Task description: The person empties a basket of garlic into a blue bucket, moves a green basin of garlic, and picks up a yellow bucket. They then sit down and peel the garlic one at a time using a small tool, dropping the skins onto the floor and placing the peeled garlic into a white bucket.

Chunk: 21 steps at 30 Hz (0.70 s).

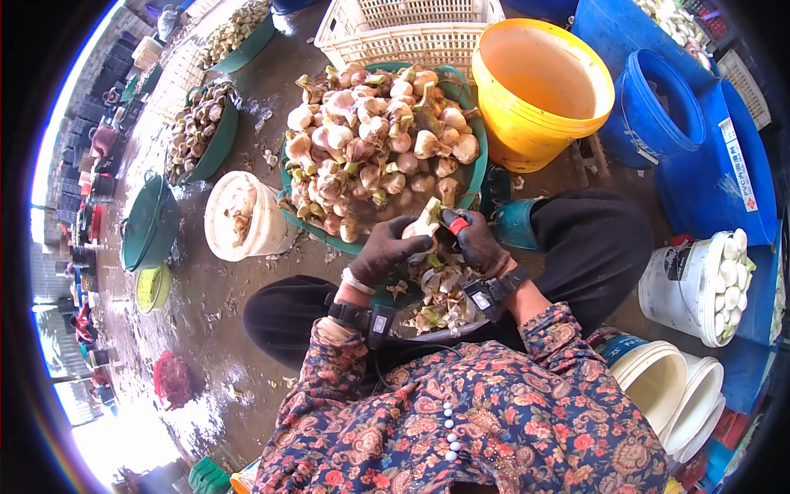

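left hand (385,249) is wrapped round a bulb (425,222) dead center, right hand (480,244) clamped on a red-handled knife (455,222) against it, prob held over the lap so trimmings (440,298) drop at 6 o'clock, w/ the green basin (480,165) of bulbs handy at 12.

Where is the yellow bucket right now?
In the head view the yellow bucket sits upper right, between the green basin of bulbs and a blue bucket.
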Motion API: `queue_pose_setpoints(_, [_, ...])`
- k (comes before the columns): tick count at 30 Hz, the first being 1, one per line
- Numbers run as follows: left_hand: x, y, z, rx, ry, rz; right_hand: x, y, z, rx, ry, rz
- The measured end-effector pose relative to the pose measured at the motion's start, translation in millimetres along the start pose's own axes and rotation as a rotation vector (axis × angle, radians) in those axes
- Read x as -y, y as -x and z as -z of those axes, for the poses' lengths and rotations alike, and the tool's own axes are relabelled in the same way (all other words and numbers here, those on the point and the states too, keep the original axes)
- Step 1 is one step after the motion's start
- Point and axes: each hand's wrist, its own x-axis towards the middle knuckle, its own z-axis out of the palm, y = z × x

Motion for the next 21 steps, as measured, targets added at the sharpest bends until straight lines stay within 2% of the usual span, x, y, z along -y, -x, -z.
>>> queue_pose_setpoints(1, [0,0,0,0.002,-0.001,-0.001,10,5,-1,0.074,-0.354,-0.177])
queue_pose_setpoints(2, [0,2,-1,-0.024,0.102,0.058,-3,-1,4,0.184,-0.417,-0.095])
queue_pose_setpoints(3, [2,3,-2,-0.052,0.205,0.118,-4,-2,3,0.181,-0.416,-0.095])
queue_pose_setpoints(5, [14,0,-12,-0.065,0.269,0.106,-4,-6,-2,-0.013,-0.29,-0.2])
queue_pose_setpoints(6, [20,-3,-19,-0.097,0.239,-0.01,-3,-5,-2,-0.015,-0.291,-0.2])
queue_pose_setpoints(7, [21,-4,-24,-0.127,0.21,-0.124,-2,-1,-2,0.055,-0.372,-0.27])
queue_pose_setpoints(9, [23,-6,-21,-0.071,0.168,-0.09,0,6,-2,0.199,-0.53,-0.419])
queue_pose_setpoints(10, [21,-6,-21,-0.219,-0.079,-0.248,1,8,-2,0.199,-0.528,-0.424])
queue_pose_setpoints(11, [19,-6,-21,-0.363,-0.331,-0.404,2,7,-3,0.206,-0.456,-0.323])
queue_pose_setpoints(12, [17,-3,-21,-0.412,-0.329,-0.444,3,6,-3,0.212,-0.385,-0.221])
queue_pose_setpoints(13, [12,-1,-17,-0.412,-0.328,-0.441,3,6,-3,0.217,-0.313,-0.122])
queue_pose_setpoints(14, [8,2,-9,-0.266,-0.572,-0.434,2,3,0,0.217,-0.314,-0.126])
queue_pose_setpoints(15, [8,5,-4,-0.115,-0.811,-0.418,-3,-2,6,0.256,-0.285,-0.363])
queue_pose_setpoints(16, [13,5,-7,-0.143,-0.854,-0.484,-8,-6,10,0.295,-0.252,-0.598])
queue_pose_setpoints(20, [39,4,-13,-0.236,-0.762,-0.443,-30,-15,5,0.234,-0.257,-0.492])
queue_pose_setpoints(21, [45,2,-14,-0.268,-0.541,-0.329,-30,-14,5,0.235,-0.267,-0.44])
